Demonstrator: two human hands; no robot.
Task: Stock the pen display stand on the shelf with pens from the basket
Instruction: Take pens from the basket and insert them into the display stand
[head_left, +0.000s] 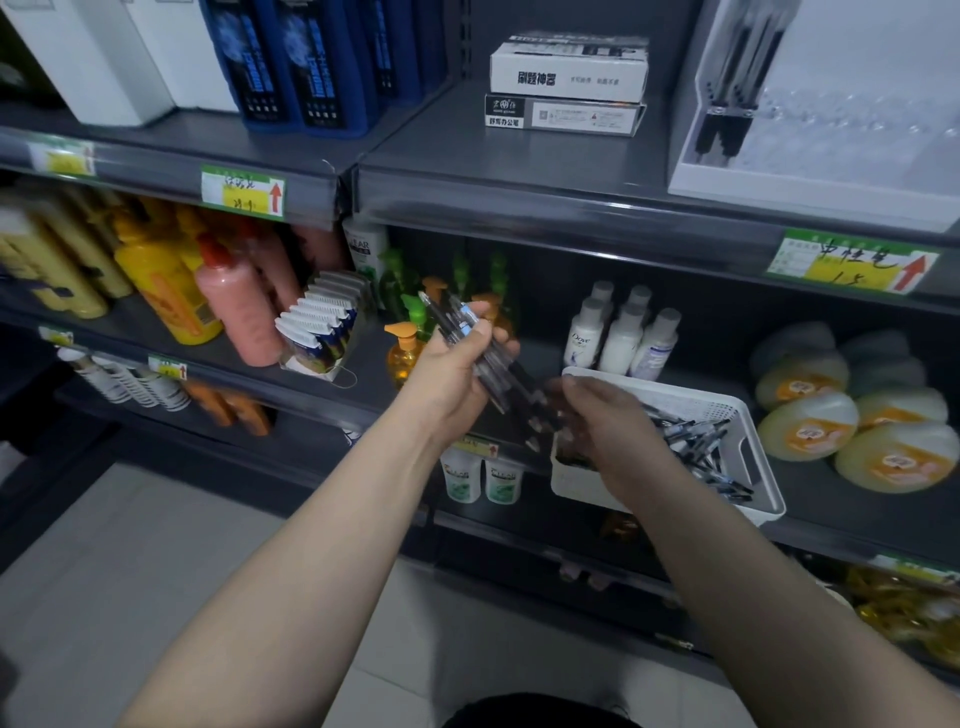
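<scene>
The left hand (457, 374) is curled round a bunch of pens (470, 332), held up in front of the middle shelf (831, 499). The right hand (608, 415) is blurry by the low ends of the bunch, over the left end of the white basket (763, 462); I cannot tell if it holds anything. The basket sits at that shelf's front edge with loose pens (696, 436) inside. The pen stand (779, 187) is on the top shelf's (441, 140) right end.

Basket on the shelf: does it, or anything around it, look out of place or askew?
The white basket sits at an angle to the shelf, its near left corner apparently jutting past the front edge, so it looks precarious. The pens inside lie jumbled.
</scene>
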